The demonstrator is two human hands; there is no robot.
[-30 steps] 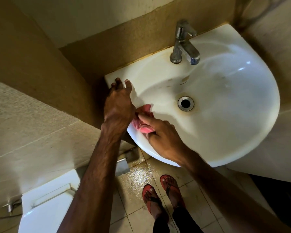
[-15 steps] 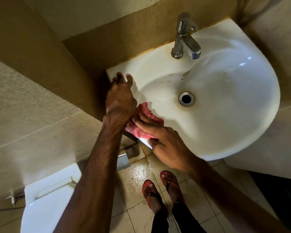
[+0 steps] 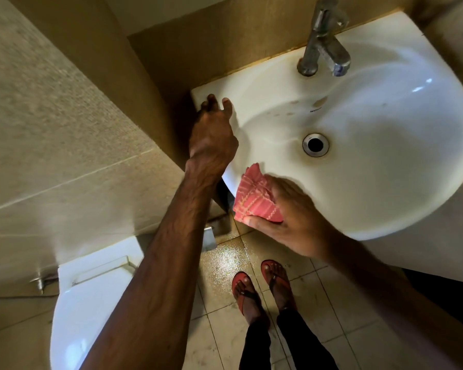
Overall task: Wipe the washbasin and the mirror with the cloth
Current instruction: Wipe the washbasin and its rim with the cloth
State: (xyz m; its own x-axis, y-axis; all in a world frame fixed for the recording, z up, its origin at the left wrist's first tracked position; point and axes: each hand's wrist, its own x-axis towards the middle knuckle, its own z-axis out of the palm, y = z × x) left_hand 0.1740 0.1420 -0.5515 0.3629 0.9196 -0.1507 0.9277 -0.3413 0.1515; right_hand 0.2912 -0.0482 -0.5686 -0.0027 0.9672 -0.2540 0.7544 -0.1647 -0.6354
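A white washbasin [image 3: 385, 166] fills the right half of the view, with a metal drain [image 3: 315, 144] in its bowl and a chrome tap [image 3: 323, 46] at the back. My right hand [image 3: 292, 217] presses a pink checked cloth [image 3: 254, 200] over the basin's front-left rim. My left hand [image 3: 211, 137] rests on the basin's left edge with its fingers spread over the back-left corner. Brownish spots mark the bowl below the tap. No mirror is in view.
A white toilet [image 3: 88, 303] stands at the lower left against the tiled wall [image 3: 64, 145]. The floor tiles [image 3: 225, 263] below the basin look wet. My feet in red sandals [image 3: 262, 289] stand under the basin's front.
My right hand has slid the cloth from beside my left hand down along the front-left rim. My left hand has stayed on the edge. The camera has come closer.
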